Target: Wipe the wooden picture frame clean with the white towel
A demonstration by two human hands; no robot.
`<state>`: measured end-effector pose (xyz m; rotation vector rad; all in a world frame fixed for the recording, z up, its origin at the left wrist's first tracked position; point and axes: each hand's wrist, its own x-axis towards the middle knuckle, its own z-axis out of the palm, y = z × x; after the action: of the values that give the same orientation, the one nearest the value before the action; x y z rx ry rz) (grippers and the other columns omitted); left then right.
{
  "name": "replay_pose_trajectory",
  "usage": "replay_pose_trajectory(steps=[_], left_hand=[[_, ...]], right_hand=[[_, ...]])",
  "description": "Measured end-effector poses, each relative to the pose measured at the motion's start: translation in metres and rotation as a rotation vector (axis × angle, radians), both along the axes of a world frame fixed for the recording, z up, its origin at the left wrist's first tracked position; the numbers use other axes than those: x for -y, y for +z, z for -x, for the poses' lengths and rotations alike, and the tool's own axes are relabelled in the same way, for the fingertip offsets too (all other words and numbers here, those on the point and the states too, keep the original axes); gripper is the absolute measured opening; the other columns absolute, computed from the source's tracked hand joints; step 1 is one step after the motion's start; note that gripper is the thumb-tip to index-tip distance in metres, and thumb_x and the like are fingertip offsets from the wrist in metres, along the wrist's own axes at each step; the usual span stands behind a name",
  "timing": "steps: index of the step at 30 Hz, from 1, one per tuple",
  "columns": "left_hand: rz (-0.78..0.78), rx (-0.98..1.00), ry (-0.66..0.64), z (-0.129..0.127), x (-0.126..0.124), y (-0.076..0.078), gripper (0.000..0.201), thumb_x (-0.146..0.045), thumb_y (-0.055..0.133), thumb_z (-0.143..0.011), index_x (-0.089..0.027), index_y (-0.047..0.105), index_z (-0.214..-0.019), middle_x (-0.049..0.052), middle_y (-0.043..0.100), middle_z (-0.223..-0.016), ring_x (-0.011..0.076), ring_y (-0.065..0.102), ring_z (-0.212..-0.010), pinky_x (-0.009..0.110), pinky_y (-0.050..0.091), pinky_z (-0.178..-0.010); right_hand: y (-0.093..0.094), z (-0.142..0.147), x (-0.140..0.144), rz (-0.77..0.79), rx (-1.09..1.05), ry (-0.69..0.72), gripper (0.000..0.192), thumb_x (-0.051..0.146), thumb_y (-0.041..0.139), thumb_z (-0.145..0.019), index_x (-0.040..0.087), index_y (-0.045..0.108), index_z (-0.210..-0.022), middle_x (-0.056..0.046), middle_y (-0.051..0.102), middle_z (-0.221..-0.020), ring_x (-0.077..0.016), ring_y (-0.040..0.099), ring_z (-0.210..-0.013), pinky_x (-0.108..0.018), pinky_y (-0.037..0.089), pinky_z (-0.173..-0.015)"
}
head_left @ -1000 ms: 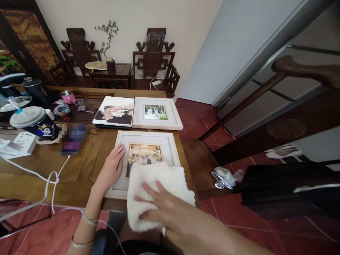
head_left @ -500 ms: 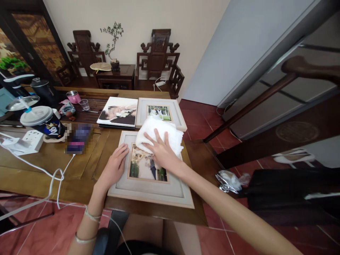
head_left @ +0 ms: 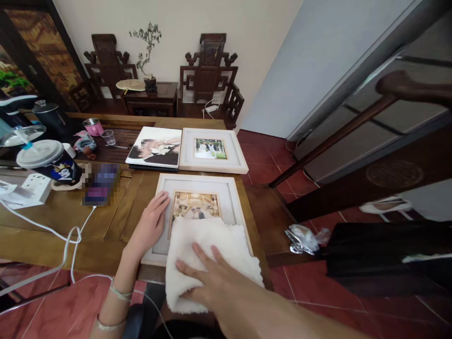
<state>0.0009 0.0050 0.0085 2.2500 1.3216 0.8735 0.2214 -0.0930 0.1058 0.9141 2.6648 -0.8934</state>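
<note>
A pale picture frame (head_left: 160, 188) lies flat near the table's front corner, with a wedding photo (head_left: 197, 202) in its middle. My left hand (head_left: 153, 219) rests flat on the frame's left side, fingers stretched out. A white fluffy cloth (head_left: 229, 240) covers the lower part of the frame and photo and hangs past the front edge. Spread over that cloth is my right hand (head_left: 212, 278), pressing it flat with fingers apart. The frame's lower right corner is hidden under the cloth.
Behind lie a second framed photo (head_left: 240, 157) and a white-covered photo album (head_left: 141, 146). To the left are a phone (head_left: 102, 183) on a white cable, a lidded drink cup (head_left: 63, 165), a power strip (head_left: 35, 188) and a pink mug (head_left: 92, 127). Carved chairs stand beyond.
My right hand has drawn the white cloth from the frame's upper edge down toward me, past its lower edge. The photo's upper part now shows. My left hand stays on the frame's left side.
</note>
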Motion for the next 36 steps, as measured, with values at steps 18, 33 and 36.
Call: replay_pose_trajectory(steps=[18, 33, 36], left_hand=[[0.111, 0.152, 0.022, 0.003, 0.008, 0.008, 0.058, -0.042, 0.024, -0.101, -0.025, 0.007, -0.154, 0.004, 0.002, -0.163, 0.0215, 0.002, -0.149, 0.043, 0.007, -0.121], [-0.003, 0.092, 0.074, 0.0, 0.003, -0.004, 0.043, -0.031, 0.037, -0.099, -0.018, 0.048, -0.138, 0.012, 0.038, -0.152, 0.0226, 0.026, -0.145, 0.045, 0.023, -0.118], [-0.051, 0.078, 0.064, 0.0, 0.001, -0.009, 0.042, -0.023, 0.036, -0.097, -0.017, 0.048, -0.137, 0.014, 0.039, -0.151, 0.0226, 0.025, -0.145, 0.047, 0.025, -0.118]], right_hand=[[-0.028, 0.075, -0.113, -0.577, 0.103, -0.283, 0.048, 0.016, 0.045, -0.089, 0.009, 0.052, -0.136, -0.022, 0.045, -0.142, -0.0429, 0.029, -0.137, -0.061, 0.015, -0.112], [-0.005, -0.001, -0.008, -0.189, 0.055, -0.041, 0.043, 0.008, 0.053, -0.079, 0.016, 0.067, -0.118, -0.016, 0.046, -0.145, -0.0405, 0.026, -0.14, -0.065, 0.016, -0.112], [0.0, -0.016, -0.008, -0.188, 0.063, -0.061, 0.045, 0.004, 0.051, -0.077, 0.019, 0.068, -0.116, -0.012, 0.049, -0.144, -0.0387, 0.029, -0.139, -0.066, 0.018, -0.111]])
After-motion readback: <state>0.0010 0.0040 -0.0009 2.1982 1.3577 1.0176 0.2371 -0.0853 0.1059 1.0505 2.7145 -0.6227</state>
